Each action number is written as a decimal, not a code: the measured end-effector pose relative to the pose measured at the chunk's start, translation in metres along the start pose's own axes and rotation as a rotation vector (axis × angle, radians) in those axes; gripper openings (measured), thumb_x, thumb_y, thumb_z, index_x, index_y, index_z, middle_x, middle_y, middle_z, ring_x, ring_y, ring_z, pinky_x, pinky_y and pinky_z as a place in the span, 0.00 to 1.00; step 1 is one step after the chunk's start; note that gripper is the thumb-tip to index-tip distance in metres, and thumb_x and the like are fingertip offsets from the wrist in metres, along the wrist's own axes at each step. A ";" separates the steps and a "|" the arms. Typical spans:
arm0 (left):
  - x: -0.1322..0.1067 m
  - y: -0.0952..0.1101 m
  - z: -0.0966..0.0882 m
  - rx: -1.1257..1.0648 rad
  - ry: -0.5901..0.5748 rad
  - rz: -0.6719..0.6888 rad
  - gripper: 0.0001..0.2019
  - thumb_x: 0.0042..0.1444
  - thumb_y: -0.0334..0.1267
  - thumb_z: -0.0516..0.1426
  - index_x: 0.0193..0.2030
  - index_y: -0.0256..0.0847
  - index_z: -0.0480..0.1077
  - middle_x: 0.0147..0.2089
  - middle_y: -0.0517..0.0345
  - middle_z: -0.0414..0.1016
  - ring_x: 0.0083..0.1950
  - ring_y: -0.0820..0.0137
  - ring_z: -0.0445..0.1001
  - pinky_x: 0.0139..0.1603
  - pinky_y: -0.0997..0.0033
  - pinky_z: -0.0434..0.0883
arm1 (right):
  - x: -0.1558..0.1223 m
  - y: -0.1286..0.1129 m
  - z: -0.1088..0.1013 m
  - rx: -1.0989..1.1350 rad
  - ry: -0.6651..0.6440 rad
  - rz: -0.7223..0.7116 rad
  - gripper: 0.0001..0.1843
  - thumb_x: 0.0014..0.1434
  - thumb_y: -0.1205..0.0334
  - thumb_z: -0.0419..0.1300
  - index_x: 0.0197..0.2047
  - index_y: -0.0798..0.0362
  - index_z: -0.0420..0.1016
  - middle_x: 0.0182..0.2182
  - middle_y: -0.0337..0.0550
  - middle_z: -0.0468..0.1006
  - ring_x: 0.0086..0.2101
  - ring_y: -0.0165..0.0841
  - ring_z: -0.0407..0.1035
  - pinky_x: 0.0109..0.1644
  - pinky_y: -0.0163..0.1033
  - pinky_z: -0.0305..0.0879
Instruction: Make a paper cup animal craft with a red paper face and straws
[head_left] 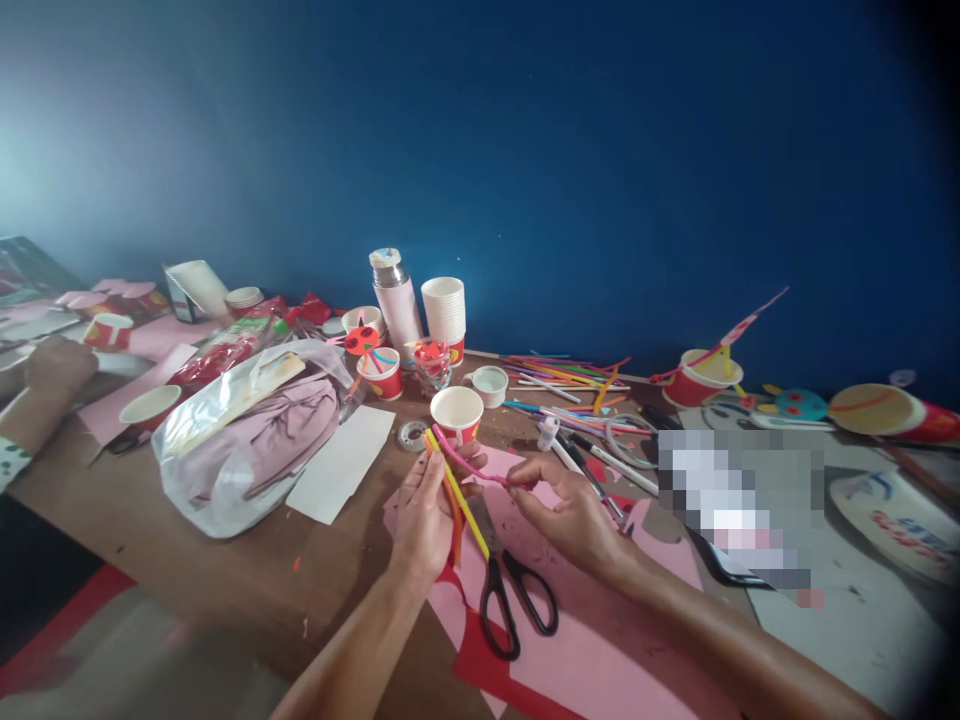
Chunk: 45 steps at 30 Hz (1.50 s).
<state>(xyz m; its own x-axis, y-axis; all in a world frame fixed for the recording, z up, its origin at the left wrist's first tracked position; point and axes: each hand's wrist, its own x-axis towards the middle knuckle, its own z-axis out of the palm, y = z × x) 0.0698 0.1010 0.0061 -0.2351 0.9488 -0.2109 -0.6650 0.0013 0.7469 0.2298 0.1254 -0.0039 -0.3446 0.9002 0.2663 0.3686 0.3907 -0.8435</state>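
Bare forearms (pixel 352 655) are extended from the bottom of the frame over a wooden table (pixel 187 560). A pink pipe cleaner (pixel 469 462) is pinched between the fingertips (pixel 521 480) of the right hand (pixel 574 520), and its other end is held in the closed fingers of the left hand (pixel 427 515). A yellow pipe cleaner (pixel 459 497) and an orange pipe cleaner (pixel 454 530) are gripped in that same hand.

Black-handled scissors (pixel 510 605) are laid just below the hands on a pink paper sheet (pixel 585 660), with red paper (pixel 480 655) beneath. A red-and-white paper cup (pixel 456 415) and a small tape roll (pixel 412 435) are placed just above the hands. To the left, a white paper sheet (pixel 345 462) is set beside a clear plastic bag (pixel 225 480) holding mauve cloth.

A stack of paper cups (pixel 442 310) and a steel-capped flask (pixel 394 300) are stood against a blue wall (pixel 480 150). Coloured sticks (pixel 562 380) and markers (pixel 611 465) are scattered at centre right, where a pixelated patch (pixel 735 510) obscures part of the table. A co-worker's hand (pixel 60 365) is seen at the left edge.
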 end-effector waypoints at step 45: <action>0.003 0.001 0.003 0.008 -0.021 -0.143 0.09 0.45 0.33 0.63 0.32 0.35 0.68 0.29 0.53 0.76 0.36 0.62 0.76 0.35 0.64 0.72 | -0.008 0.009 0.013 0.281 -0.380 0.349 0.19 0.58 0.53 0.52 0.21 0.54 0.69 0.18 0.37 0.69 0.19 0.26 0.61 0.23 0.30 0.56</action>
<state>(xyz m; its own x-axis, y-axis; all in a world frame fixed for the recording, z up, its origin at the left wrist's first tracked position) 0.0705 0.1047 0.0084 -0.1238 0.9451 -0.3024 -0.6852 0.1390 0.7149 0.2251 0.1194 -0.0197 -0.5486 0.8139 -0.1912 0.2903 -0.0289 -0.9565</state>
